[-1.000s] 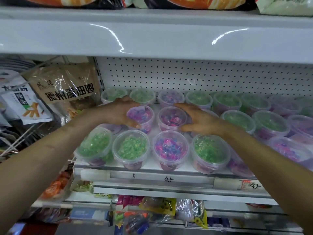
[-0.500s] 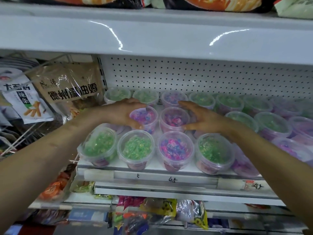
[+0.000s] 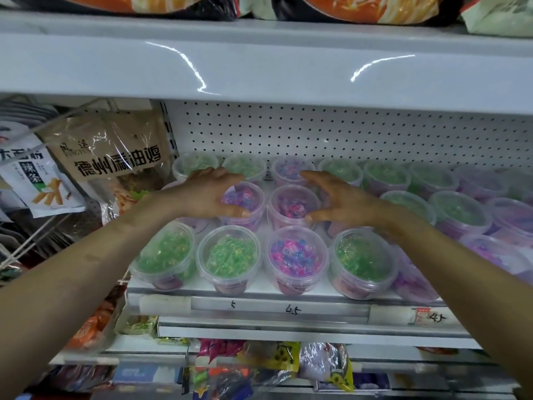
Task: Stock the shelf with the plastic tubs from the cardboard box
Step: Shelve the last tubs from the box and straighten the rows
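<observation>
The plastic tubs [image 3: 230, 261] stand in rows on the white shelf [image 3: 259, 293], clear-lidded, filled green or pink-and-blue; the front pink tub [image 3: 297, 259] serves as the mark. Behind it and to its left stands the left rear tub [image 3: 248, 199]; the left hand [image 3: 207, 194] brackets this one from the left, fingers spread and only lightly bent, thumb lying across its near rim, not clenched round it. Straight behind the front pink tub stands the centre rear tub [image 3: 292, 204]; the right hand [image 3: 343, 200] flanks it from the right, likewise spread and loose, holding nothing; whether it touches, I cannot tell. Far left of the front pink tub hangs a brown snack bag [image 3: 115, 157]; just below it the price strip [image 3: 291, 308] reads 4.5.
</observation>
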Available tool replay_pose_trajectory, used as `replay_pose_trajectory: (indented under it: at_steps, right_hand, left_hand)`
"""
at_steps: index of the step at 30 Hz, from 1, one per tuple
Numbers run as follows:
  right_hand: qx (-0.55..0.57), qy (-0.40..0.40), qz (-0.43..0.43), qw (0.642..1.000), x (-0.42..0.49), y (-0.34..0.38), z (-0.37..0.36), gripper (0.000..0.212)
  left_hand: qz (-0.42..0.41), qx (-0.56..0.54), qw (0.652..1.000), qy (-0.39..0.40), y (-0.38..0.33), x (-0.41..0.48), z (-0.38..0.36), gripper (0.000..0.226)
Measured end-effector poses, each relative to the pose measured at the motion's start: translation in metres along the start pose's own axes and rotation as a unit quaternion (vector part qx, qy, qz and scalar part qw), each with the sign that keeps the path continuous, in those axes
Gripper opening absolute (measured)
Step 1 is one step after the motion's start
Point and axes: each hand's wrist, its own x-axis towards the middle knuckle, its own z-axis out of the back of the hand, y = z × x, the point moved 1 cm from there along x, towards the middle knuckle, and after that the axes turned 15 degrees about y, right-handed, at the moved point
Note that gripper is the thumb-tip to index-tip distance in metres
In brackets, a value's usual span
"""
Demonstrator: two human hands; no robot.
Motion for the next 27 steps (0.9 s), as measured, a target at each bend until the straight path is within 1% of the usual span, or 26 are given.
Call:
replay_pose_trajectory:
  at_steps: [3,5,8,11,13,16,19,21,23,27]
  right_hand:
    - [0.003,0.031,0.022,0.999,0.003,0.005,-0.002,0.099]
    - [-0.015,0.032,0.019,0.999,0.005,0.008,-0.004,0.097]
    - [-0.016,0.019,0.015,1.0,0.008,0.008,-0.004,0.098]
    - [-0.018,0.013,0.013,1.0,0.01,0.01,-0.003,0.1]
    - [-0.018,0.011,0.01,1.0,0.01,0.009,-0.003,0.1]
    - [-0.016,0.016,0.004,1.0,0.01,0.006,-0.004,0.101]
    - [-0.014,0.024,0.002,1.0,0.01,0.006,-0.004,0.102]
    - [-0.013,0.021,0.007,1.0,0.011,0.006,-0.005,0.103]
    - [-0.014,0.014,0.007,1.0,0.012,0.004,-0.006,0.104]
    - [-0.009,0.009,0.011,1.0,0.01,0.007,-0.005,0.101]
  left_hand:
    - [-0.055,-0.05,0.996,0.044,0.017,0.0,0.002,0.114]
    - [-0.062,-0.069,0.994,0.051,0.021,0.001,0.001,0.108]
    - [-0.049,-0.064,0.996,0.026,0.018,0.001,0.001,0.105]
    - [-0.006,0.0,1.0,-0.015,0.009,-0.002,0.001,0.108]
    - [0.022,0.031,0.999,-0.024,0.001,-0.005,-0.002,0.114]
    - [0.023,0.002,1.0,-0.009,0.001,-0.009,-0.002,0.12]
    - [-0.023,-0.033,0.999,0.029,0.014,-0.015,0.004,0.109]
    - [-0.036,-0.06,0.997,0.037,0.017,-0.016,0.003,0.099]
    - [-0.034,-0.074,0.997,0.016,0.014,-0.017,0.002,0.096]
    - [-0.002,0.01,0.999,-0.054,0.0,-0.015,-0.003,0.099]
